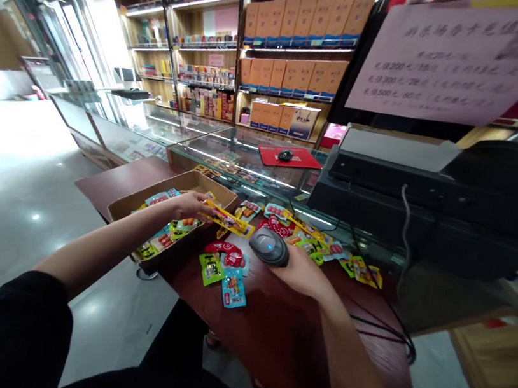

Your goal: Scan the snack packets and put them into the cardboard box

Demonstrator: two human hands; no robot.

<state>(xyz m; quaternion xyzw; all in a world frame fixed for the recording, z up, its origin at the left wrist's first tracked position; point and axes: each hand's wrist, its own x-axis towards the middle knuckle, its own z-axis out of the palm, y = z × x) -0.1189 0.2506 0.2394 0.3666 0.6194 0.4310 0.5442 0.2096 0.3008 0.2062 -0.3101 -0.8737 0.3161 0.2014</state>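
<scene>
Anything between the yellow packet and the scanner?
Nothing visible: the yellow packet in the left hand has its free end right by the scanner in the right hand. Whether they touch is unclear.

A loose black sleeve [25,315], short and plain, ends in a wide hem near the left elbow. The left forearm [110,242] and right forearm [347,354] are bare. Black legwear [177,337] shows below, its details lost in shadow.

Reddish-brown table [287,333] | 1 open cardboard box [218,193] — left | green, blue, red packets [211,269] — middle | black cable [411,351], right
</scene>
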